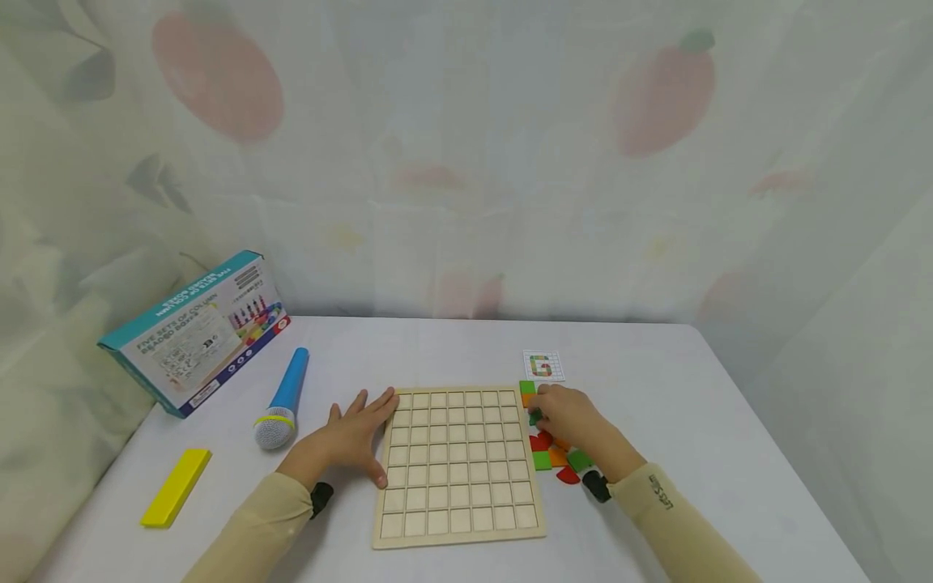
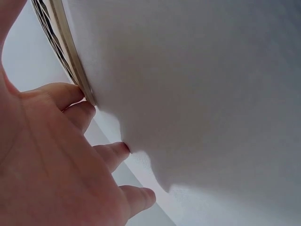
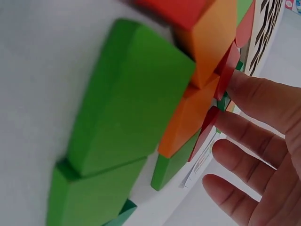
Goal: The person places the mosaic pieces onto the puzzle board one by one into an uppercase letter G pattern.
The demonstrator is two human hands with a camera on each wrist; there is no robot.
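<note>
A wooden grid board (image 1: pixel 457 453) lies flat on the white table. My left hand (image 1: pixel 348 441) rests at its left edge, fingers spread and the thumb lower down that side. In the left wrist view, fingertips touch the rim of the board (image 2: pixel 71 49). My right hand (image 1: pixel 572 417) reaches into a pile of small coloured pieces along the board's right side. In the right wrist view, its thumb and forefinger stand apart beside red pieces (image 3: pixel 227 70), partly hiding what lies between them. Green blocks (image 3: pixel 131 99) and orange blocks (image 3: pixel 188 117) lie nearer that camera.
A small pattern card (image 1: pixel 543 366) lies behind the pieces. To the left are a blue toy microphone (image 1: pixel 283 401), a yellow bar (image 1: pixel 176 488) and a printed box (image 1: pixel 200 332) standing on the table. A patterned cloth (image 1: pixel 466 162) hangs behind the table.
</note>
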